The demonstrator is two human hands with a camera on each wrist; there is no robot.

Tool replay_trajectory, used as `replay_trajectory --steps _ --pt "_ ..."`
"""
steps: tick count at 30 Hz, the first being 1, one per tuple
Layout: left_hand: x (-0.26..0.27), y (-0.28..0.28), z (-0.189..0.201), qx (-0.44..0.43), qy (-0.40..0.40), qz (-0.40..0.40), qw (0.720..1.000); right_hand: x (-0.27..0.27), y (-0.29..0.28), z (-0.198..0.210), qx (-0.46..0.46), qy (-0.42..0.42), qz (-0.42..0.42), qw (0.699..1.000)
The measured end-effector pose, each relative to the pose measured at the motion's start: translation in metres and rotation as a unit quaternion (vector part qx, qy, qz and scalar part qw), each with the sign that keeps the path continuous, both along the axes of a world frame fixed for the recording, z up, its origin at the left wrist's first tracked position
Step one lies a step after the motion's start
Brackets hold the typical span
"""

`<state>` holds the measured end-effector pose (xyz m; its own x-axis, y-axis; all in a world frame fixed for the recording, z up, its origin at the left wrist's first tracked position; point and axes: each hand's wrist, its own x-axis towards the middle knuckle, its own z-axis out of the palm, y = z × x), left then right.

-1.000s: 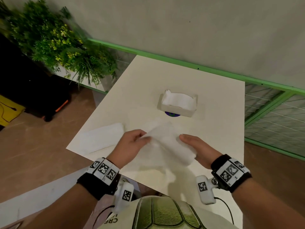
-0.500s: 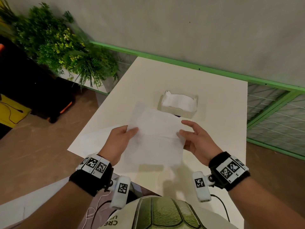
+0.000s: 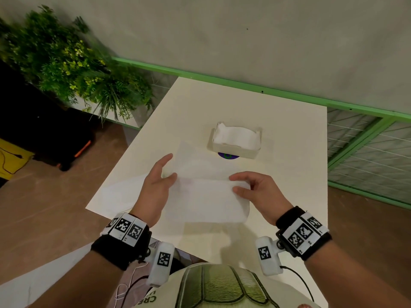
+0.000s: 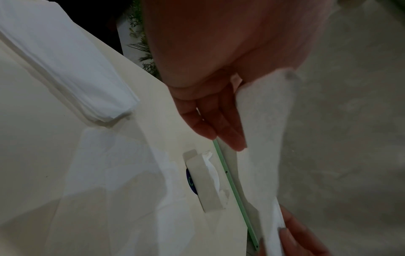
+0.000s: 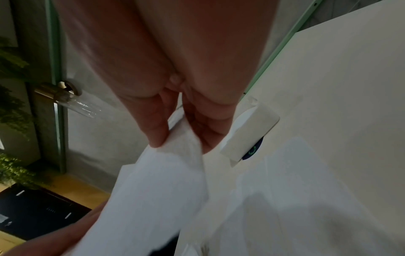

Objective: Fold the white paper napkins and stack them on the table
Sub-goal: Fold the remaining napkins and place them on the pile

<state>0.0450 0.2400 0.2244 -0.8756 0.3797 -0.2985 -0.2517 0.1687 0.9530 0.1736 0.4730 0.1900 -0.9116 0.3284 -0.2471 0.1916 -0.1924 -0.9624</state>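
Napkin (image 3: pixel 206 196) held in the air above the near part of the table (image 3: pixel 278 130), between the two hands, folded over on itself along a crease that runs from hand to hand.

Right hand (image 3: pixel 258 192): thumb and fingers curled onto the napkin's right end at the crease, pinching it. The right wrist view confirms this, paper caught between thumb and fingers (image 5: pixel 157 131).

Left hand (image 3: pixel 155 187): at the napkin's left end, thumb lying on the top layer at the crease. In the left wrist view its fingers (image 4: pixel 228 128) are nearly straight and pressed together against the sheet's underside. Loose pinch between thumb and flat fingers, hand otherwise largely open.

Stack of folded napkins (image 4: pixel 72 74) lies on the table to the outside of the left hand, near the table's left edge; several layers visible at its end.

Beyond both hands, further across the table: white napkin box (image 3: pixel 235 141), open top, white paper inside, sitting on a dark blue round mark (image 3: pixel 226 156).

Plant (image 3: pixel 73 67) beyond the left hand, off the table. Green rail (image 3: pixel 244 84) along the wall behind.
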Motion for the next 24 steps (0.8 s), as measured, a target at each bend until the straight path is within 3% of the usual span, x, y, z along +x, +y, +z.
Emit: replay_trajectory --steps 8,11,14,20,24 --pt "-0.007 -0.018 -0.006 0.046 0.048 -0.008 0.998 -0.009 -0.004 0.000 0.015 -0.008 -0.044 0.999" --pt "-0.012 -0.029 -0.008 0.022 0.076 -0.045 0.996 -0.014 -0.008 0.002 0.020 -0.011 -0.046 0.999" --pt "-0.017 -0.038 -0.008 0.012 0.052 -0.072 0.996 -0.022 -0.012 0.004 0.041 -0.015 -0.045 0.998" --pt "-0.041 -0.069 -0.016 -0.046 0.013 -0.115 0.992 -0.048 -0.033 0.003 0.172 -0.023 -0.030 0.984" --pt "-0.059 -0.095 -0.025 -0.092 0.049 -0.134 0.985 -0.075 -0.054 0.002 0.205 -0.046 0.002 0.978"
